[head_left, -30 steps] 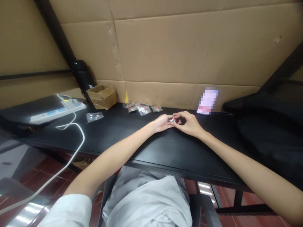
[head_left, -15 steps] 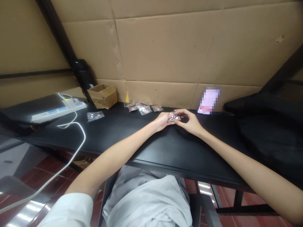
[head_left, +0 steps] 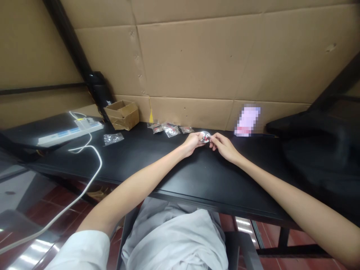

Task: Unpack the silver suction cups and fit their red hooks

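Note:
My left hand [head_left: 192, 144] grips a small round silver disc with a red middle [head_left: 205, 135], held just above the table. Its shiny face is turned up toward me. From the other side my right hand [head_left: 224, 147] has its thumb and fingertips pinched together at the disc's right edge. Whether they hold the edge itself or some small part of it is too small to tell. Several clear plastic packets [head_left: 172, 130] with red and silver contents lie behind my left hand, against the cardboard wall.
The black table [head_left: 208, 180] carries an open cardboard box [head_left: 123, 115], a clear plastic bag [head_left: 113, 138] and a white power strip [head_left: 70, 133] with a white cable [head_left: 97, 157]. A blurred-out phone [head_left: 248, 119] leans at the back. A black bag-like thing [head_left: 320, 150] stands right.
My right fingers were spread around the disc's right side; they have now closed into a pinch at its edge. The disc's face shows more fully. My left hand has barely moved.

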Demonstrator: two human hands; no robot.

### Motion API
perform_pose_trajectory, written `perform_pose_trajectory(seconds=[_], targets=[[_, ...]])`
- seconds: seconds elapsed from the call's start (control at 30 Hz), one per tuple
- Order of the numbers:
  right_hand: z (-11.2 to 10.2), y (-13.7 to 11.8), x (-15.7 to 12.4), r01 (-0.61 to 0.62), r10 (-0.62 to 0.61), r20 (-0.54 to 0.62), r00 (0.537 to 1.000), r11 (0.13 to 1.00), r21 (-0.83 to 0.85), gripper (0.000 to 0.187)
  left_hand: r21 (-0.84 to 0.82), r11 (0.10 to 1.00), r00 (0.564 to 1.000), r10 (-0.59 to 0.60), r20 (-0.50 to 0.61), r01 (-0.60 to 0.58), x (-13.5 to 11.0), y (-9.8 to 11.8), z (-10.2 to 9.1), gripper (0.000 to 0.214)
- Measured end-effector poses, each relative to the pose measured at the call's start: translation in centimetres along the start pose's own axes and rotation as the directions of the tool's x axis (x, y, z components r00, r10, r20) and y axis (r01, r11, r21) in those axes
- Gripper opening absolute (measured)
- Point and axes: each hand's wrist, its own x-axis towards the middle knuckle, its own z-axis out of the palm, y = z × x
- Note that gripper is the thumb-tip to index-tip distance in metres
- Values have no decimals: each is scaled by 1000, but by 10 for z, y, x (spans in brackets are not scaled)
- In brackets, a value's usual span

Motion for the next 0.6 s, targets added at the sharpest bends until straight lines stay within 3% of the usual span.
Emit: perform_pose_trajectory(seconds=[0.13,0.3,0.6], targets=[[-1,1,2,-27,27,-36,999,1000,0,53,-1,1000,999,0,41,0,-3,2,2,15],[-2,-1,1,13,-13,5,1000,1000,19,55,21,1000,996,19,82,-20,-6,2,2,18],[-3,-7,-2,16,-16,8,1000,1000,12,56,15,1000,996,13,90,-14,-4,0,-1,18]])
